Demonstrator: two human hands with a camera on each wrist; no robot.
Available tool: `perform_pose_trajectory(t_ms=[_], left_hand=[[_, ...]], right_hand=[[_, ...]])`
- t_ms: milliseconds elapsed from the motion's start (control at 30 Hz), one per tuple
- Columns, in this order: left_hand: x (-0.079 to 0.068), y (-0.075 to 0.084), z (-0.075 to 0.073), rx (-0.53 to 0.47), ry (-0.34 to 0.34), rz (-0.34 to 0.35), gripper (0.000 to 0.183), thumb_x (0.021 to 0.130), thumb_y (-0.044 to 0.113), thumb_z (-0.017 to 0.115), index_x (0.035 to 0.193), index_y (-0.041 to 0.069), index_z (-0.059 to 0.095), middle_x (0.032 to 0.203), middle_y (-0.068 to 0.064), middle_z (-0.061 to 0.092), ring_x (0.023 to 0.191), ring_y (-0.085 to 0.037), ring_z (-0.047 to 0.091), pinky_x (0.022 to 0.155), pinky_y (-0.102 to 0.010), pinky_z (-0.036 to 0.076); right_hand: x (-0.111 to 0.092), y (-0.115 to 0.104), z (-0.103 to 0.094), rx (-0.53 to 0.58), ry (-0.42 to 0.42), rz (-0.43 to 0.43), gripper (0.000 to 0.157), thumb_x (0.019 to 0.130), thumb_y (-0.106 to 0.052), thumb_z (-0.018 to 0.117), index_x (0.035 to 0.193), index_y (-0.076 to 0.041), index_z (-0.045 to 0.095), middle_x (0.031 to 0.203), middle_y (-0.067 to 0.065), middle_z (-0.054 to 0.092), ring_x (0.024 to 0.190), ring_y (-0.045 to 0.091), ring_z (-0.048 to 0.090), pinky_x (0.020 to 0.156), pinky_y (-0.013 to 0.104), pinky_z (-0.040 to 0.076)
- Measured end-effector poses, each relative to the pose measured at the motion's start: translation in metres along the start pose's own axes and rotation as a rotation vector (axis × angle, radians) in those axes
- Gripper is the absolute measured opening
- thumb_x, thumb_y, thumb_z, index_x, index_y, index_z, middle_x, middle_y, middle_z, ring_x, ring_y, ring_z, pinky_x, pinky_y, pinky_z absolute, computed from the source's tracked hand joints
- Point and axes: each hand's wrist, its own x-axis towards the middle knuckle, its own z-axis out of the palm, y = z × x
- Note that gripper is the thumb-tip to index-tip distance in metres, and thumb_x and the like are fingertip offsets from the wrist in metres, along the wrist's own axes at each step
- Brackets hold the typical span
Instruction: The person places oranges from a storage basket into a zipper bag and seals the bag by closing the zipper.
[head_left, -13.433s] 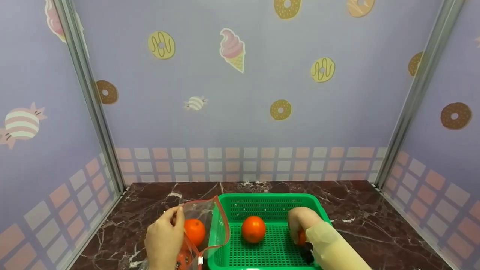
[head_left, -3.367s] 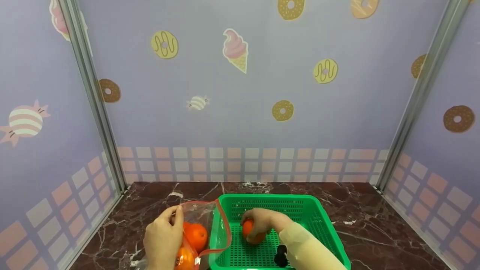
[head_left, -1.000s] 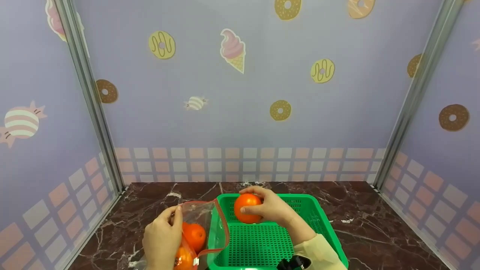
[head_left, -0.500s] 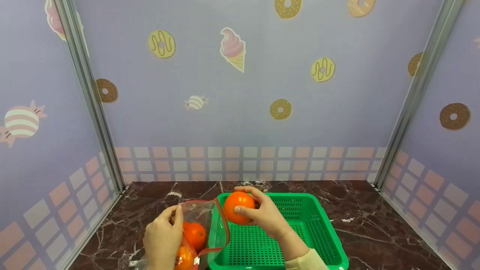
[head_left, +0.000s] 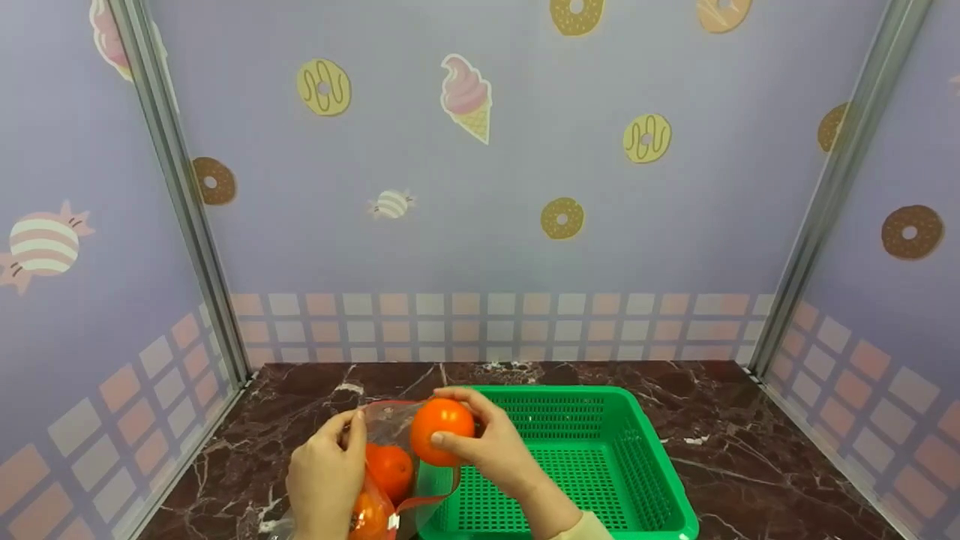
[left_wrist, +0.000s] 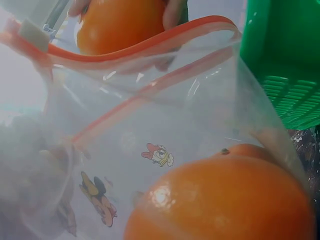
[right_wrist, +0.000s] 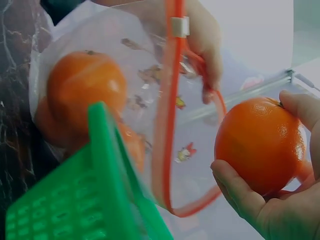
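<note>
My left hand (head_left: 327, 472) pinches the rim of a clear zip bag (head_left: 435, 487) with a red zip edge and a white slider, keeping its mouth apart. Several oranges sit inside the bag; one orange (head_left: 390, 472) shows near its opening, and cartoon figures are printed on the plastic in the left wrist view. My right hand (head_left: 491, 446) grips another orange (head_left: 442, 431) between thumb and fingers, right at the bag's mouth. In the right wrist view this held orange (right_wrist: 260, 145) is beside the red zip rim. The bag's lower part falls outside the head view.
A green plastic basket (head_left: 652, 465) with slotted walls stands right of the bag, close against it, with no fruit visible inside. Both are on a dark red marbled tabletop (head_left: 750, 465). Patterned panels (head_left: 510, 255) enclose the back and sides.
Earlier my right hand took the orange from the basket and lifted it. Over the last second it has carried it left to the bag's mouth. My left hand has stayed in place.
</note>
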Motion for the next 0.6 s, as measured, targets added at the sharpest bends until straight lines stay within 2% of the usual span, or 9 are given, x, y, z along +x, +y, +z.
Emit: perform_pose_trajectory(t_ms=[200,367,600], left_hand=[[0.0,-0.001,0.001,-0.003,0.061,0.037,0.023,0.091,0.03,0.059,0.094,0.014,0.074,0.056,0.004,0.057,0.05,-0.019,0.051,0.05,-0.039,0.043],[0.0,-0.001,0.002,0.001,0.049,0.024,0.023,0.091,0.032,0.058,0.095,0.015,0.074,0.057,0.003,0.057,0.053,-0.021,0.053,0.051,-0.042,0.044],[0.0,-0.001,0.002,0.005,0.061,0.032,0.022,0.091,0.03,0.06,0.094,0.015,0.074,0.056,0.002,0.056,0.053,-0.022,0.055,0.051,-0.043,0.045]], right_hand=[[0.007,0.009,0.013,-0.142,-0.002,-0.036,0.049,0.08,-0.024,0.075,0.124,-0.028,0.056,0.122,0.003,0.057,0.101,0.022,0.06,0.079,0.039,0.052],[0.013,0.013,0.022,-0.258,-0.005,-0.039,0.051,0.079,-0.026,0.075,0.126,-0.024,0.056,0.121,-0.003,0.057,0.098,0.018,0.06,0.079,0.036,0.051],[0.016,0.014,0.038,-0.396,-0.02,-0.084,0.049,0.077,-0.026,0.077,0.121,-0.029,0.056,0.123,-0.003,0.056,0.098,0.014,0.059,0.078,0.031,0.051]])
